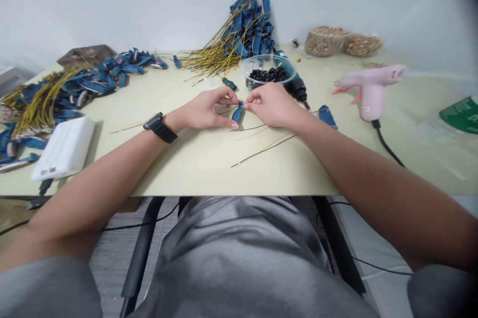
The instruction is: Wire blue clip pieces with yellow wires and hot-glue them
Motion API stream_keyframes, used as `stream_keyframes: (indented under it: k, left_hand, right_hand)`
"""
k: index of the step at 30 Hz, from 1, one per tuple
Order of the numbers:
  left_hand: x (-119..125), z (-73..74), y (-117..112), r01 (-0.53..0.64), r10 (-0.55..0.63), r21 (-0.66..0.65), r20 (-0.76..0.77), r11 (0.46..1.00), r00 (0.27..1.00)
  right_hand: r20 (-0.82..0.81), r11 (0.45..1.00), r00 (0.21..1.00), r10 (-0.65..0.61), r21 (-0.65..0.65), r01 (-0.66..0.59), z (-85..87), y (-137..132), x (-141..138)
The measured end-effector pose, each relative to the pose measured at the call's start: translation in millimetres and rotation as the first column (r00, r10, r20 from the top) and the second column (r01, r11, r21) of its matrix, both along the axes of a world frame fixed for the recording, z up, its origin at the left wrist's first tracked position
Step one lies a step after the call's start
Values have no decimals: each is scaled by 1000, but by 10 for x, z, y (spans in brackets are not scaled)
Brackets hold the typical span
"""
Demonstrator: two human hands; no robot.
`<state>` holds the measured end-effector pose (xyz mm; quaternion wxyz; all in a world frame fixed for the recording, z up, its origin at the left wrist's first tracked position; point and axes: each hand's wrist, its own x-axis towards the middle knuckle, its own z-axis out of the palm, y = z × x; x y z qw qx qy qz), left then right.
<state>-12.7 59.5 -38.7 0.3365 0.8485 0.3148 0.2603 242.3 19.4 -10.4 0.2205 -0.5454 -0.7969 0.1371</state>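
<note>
Blue fabric leaf (236, 113), small and thin, is held just above the table (209, 173), about midway between its near and far edges. The left hand (203, 111) and right hand (274, 105) are both pinched closed on its upper end, fingertips nearly meeting. Judged very light, soft and pliable; likely to crease if squeezed. Best gripped at the narrow tip, thumb against forefinger. Thin yellow wires (263, 148) lie loose nearer the near edge. A pink glue gun (369, 90) stands toward the right edge.
</note>
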Motion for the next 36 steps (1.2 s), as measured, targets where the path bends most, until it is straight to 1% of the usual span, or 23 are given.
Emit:
stream_keyframes:
  k: [9,15,24,28,33,36]
  left_hand:
    - [8,0,-8,4,-4,-36,18,999,1000]
    - [3,-4,-7,3,-2,-46,29,999,1000]
    - [10,-20,4,7,-6,-39,35,999,999]
    - [11,-28,11,4,-4,-23,26,1000,1000]
    - [8,-43,23,3,-3,-4,36,1000,999]
    - [12,-41,21,-12,12,-9,32,1000,999]
  right_hand:
    - [4,1000,1000,-9,-24,9,34,-17,-4]
    - [-13,1000,1000,-15,-18,15,10,11,33]
    - [-2,999,1000,-20,-25,20,7,14,15]
    - [-8,1000,1000,-9,-28,8,12,13,2]
    - [6,999,1000,-25,-46,25,34,-7,-17]
    - [-13,998,1000,-23,-51,23,30,-10,-22]
